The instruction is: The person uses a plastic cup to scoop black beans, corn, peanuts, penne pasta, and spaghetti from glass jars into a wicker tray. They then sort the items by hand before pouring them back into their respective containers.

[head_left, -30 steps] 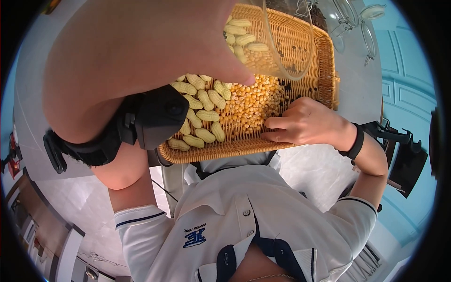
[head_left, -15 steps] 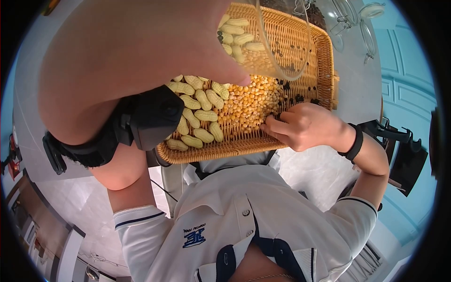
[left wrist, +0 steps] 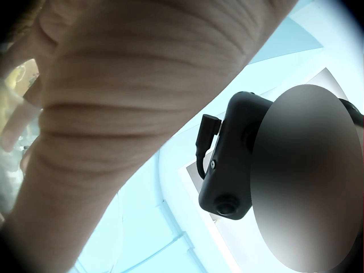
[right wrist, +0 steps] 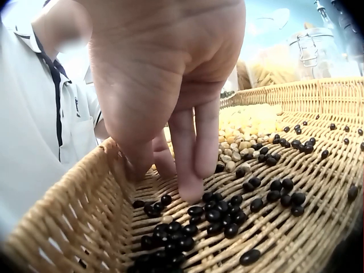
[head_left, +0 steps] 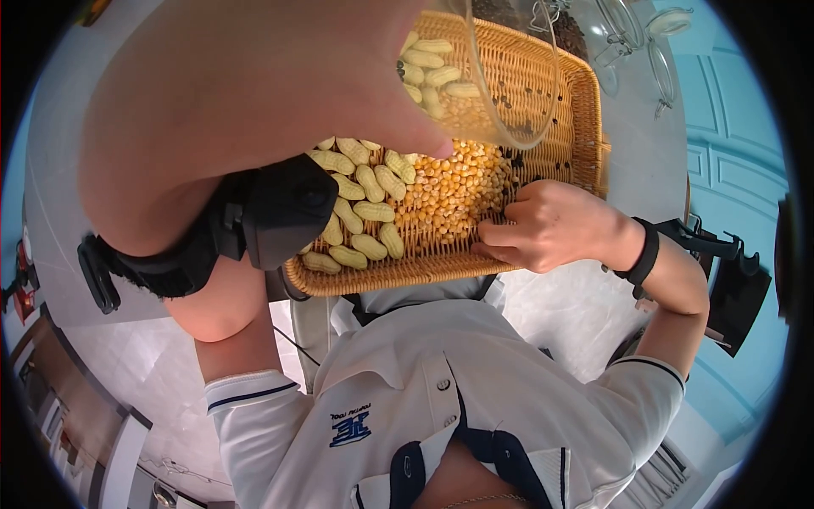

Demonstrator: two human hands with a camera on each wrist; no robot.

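L wrist (far left): blk wrist cam strapped on. L hand reaches over the wicker basket & grips a clear jar; thumb shows along its side in the head view, other fingers mostly hidden there, partly seen by the jar in L wrist view. Jar is tilted, mouth twd the right, above the basket; peanuts & corn show thru its wall.

In basket, L to R: unshelled peanuts on the L side, then yellow corn kernels heaped mid-basket, then blk beans scattered on the bare weave to the right, a few up against the corn.

R hand is down in the basket at the near edge, R of the corn. Fingers bent & pointing down, tips among the beans; can't tell if any bean is pinched. Dark wristband on R wrist.

Far R, past the basket: clip-top jars on the grey table.
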